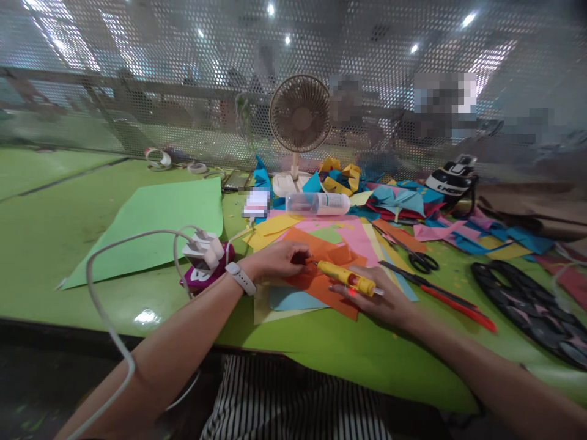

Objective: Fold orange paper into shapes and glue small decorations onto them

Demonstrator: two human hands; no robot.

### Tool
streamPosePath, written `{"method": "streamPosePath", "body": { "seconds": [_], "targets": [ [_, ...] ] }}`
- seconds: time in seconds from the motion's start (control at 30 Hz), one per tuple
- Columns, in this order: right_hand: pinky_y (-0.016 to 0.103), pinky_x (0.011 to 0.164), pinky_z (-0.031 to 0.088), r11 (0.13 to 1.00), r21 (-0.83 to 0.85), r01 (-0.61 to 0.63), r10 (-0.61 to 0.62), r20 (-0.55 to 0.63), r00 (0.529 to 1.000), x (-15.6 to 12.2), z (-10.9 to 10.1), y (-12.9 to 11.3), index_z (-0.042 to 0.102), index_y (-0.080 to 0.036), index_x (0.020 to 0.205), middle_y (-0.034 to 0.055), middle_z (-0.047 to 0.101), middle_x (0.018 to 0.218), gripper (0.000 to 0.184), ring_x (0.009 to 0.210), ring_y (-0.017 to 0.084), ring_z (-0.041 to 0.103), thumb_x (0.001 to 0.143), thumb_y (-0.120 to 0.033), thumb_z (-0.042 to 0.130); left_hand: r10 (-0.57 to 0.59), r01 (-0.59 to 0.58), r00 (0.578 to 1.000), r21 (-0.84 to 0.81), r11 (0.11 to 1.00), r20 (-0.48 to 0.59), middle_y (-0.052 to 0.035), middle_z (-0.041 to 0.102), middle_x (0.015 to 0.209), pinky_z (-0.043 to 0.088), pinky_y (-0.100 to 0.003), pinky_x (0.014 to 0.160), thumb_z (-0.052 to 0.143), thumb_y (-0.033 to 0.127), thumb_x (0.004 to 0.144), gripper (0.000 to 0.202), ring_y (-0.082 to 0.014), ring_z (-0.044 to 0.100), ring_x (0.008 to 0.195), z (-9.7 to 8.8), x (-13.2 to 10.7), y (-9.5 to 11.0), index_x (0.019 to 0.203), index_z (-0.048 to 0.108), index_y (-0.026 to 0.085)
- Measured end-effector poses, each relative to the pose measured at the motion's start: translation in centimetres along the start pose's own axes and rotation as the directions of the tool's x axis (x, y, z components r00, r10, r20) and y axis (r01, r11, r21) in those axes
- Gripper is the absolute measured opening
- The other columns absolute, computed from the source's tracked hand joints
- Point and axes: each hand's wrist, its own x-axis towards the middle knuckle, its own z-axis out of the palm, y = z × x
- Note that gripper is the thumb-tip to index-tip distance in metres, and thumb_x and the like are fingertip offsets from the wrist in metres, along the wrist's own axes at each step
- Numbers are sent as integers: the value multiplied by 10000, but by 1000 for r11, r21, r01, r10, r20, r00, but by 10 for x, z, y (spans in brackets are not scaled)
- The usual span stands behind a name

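Note:
My right hand (383, 297) is wrapped round a yellow glue gun (342, 275), a clear glue stick poking out of its back end. A small red light glows by the fingers. The gun's nozzle points left, close to the fingertips of my left hand (285, 260). That hand is closed, its thumb and fingers curled together over orange paper (328, 287); what they pinch is hidden. Folded orange paper lies behind the gun. Under it are sheets of light blue paper (293, 299), pink paper (358, 235) and yellow paper (275, 229).
Scissors (422, 261) and a red cutter knife (458, 304) lie right of my right hand, near a black palette-like tray (527, 305). White charging plugs (202, 250) with a cable stand left. Behind are a clear bottle (316, 203), a fan (300, 113) and green paper (160, 214).

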Motion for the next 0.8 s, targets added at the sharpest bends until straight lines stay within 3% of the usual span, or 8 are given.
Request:
{"method": "streamPosePath", "body": {
  "seconds": [0.23,0.4,0.5,0.6,0.73,0.8],
  "targets": [
    [256,511,333,984,-126,127,-134,-49,990,-2,-6,4,501,-208,707,-9,534,614,270,520,119,457,863,-425,539,-6,7,1000,-27,1000,7,-9,598,771,380,-245,611,585,298,776,152,-134,511,681,-3,-1,5,840,606,162],
    [274,540,328,928,-345,142,-216,-187,958,-17,-43,1,450,-220,729,-4,486,634,269,552,138,449,867,-435,533,22,-23,999,23,999,29,-19,592,770,377,-253,624,597,320,784,161,-148,521,699,-7,0,6,804,600,160],
    [294,555,358,912,-410,9,-115,-235,965,-38,-77,15,483,-217,808,30,545,687,284,591,170,508,861,-495,513,18,-19,1000,21,1000,26,-21,595,791,373,-259,626,577,332,800,180,-153,521,710,-7,0,5,842,601,159],
    [331,584,405,860,-458,-226,81,-314,946,-70,-112,54,535,-206,864,108,629,795,331,652,217,580,824,-534,541,0,-2,999,38,999,32,-12,587,790,369,-262,623,583,346,792,191,-155,508,704,-8,1,4,853,603,166],
    [384,600,434,766,-349,-540,321,-520,792,-125,-152,124,561,-169,967,250,658,958,466,758,311,641,666,-483,730,-2,3,999,-17,1000,47,-19,610,838,391,-268,666,583,332,794,197,-163,534,751,-9,2,7,900,614,169],
    [379,559,438,733,-301,-610,389,-550,739,-149,-164,151,560,-174,1022,250,669,934,521,728,316,654,644,-481,747,-12,13,999,-21,1000,49,-22,614,844,399,-271,679,588,334,791,201,-164,543,762,-9,3,7,895,613,164]
  ]
}}
